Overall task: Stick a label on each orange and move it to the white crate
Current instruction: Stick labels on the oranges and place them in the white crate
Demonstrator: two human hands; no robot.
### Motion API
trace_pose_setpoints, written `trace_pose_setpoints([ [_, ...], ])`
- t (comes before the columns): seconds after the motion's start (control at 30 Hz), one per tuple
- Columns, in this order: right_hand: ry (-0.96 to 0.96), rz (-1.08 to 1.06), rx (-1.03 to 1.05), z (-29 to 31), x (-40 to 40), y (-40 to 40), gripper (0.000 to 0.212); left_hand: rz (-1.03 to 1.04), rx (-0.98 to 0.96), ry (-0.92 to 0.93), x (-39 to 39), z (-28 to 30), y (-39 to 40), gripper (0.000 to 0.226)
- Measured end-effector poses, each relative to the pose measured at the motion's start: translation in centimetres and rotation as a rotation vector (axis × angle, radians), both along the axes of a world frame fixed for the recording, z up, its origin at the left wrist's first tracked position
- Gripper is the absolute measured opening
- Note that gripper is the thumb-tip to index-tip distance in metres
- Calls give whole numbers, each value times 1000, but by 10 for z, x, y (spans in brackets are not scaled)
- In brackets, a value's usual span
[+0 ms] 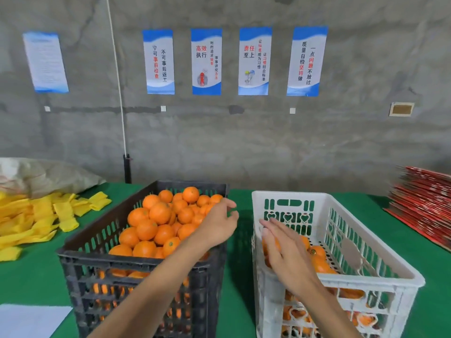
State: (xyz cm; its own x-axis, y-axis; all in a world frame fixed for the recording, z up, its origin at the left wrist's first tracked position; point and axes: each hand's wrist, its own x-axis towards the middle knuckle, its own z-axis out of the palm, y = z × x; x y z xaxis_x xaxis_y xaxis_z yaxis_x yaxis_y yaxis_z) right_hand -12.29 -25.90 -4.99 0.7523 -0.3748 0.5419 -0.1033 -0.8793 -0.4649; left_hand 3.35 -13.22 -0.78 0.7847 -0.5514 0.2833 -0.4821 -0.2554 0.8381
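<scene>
The oranges [161, 223] lie heaped in the black crate [136, 264] at the middle of the green surface [36, 276]; more oranges sit low in the white crate [366, 252], just beside it at 3 o'clock. The left hand [219, 225] reaches over the black crate's right rim, its fingers loosely curled with thumb and forefinger apart, gripping nothing that shows; the heaped fruit lies at 9 o'clock from it, close under the wrist. The right hand [285, 250] hovers over the near left part of the white crate, fingers straight and together, palm turned down; the oranges there lie under it and at 3 o'clock from it. Whether it touches one cannot be told, since the hand is blurred.

Yellow foam sleeves [44, 215] are piled at 9 o'clock of the black crate, with a pale sack [48, 176] behind them. A white sheet [29, 320] lies at 7 o'clock. Red flat packs [424, 203] are stacked at 3 o'clock of the white crate. Blue-edged posters [207, 62] hang on the grey wall [244, 142] at 12 o'clock.
</scene>
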Motion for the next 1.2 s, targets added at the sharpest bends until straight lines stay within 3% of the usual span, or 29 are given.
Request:
trace_pose_setpoints([
  [0.1,-49,120,40,8,29,20,45,146,143,-131,44,20,11,31],
  [0.13,-58,139,51,10,38,25,45,173,284,-171,60,22,14,34],
  [0.2,-59,152,70,9,53,29,45,155,749,-169,80,18,18,46],
  [0.27,-52,167,113,5,63,31,46,123,1105,-68,88,6,18,82],
  [0.33,-52,187,151,2,67,31,46,122,1223,25,91,0,15,115],
  [0.37,-52,191,160,1,68,31,47,119,1241,5,91,1,13,116],
  [0.47,-54,199,176,-1,65,32,46,142,1201,-119,84,11,18,78],
  [0.53,-78,208,189,2,57,35,45,204,1040,-221,70,18,29,55],
  [0.67,-143,162,170,18,32,52,48,263,224,-530,0,16,54,54],
  [0.8,-292,218,265,9,-11,77,50,86,-87,-698,-94,-19,72,60],
  [0.9,-324,223,299,-32,-49,85,53,66,-78,-708,-135,-64,84,59],
  [1.0,-157,216,372,-86,-80,88,55,8,45,-517,-161,-122,87,66],
  [1.1,-40,184,494,-135,-108,78,35,-46,138,-294,-175,-175,75,62],
  [1.2,116,16,328,-171,-132,56,26,-35,235,-210,-179,-213,54,63],
])
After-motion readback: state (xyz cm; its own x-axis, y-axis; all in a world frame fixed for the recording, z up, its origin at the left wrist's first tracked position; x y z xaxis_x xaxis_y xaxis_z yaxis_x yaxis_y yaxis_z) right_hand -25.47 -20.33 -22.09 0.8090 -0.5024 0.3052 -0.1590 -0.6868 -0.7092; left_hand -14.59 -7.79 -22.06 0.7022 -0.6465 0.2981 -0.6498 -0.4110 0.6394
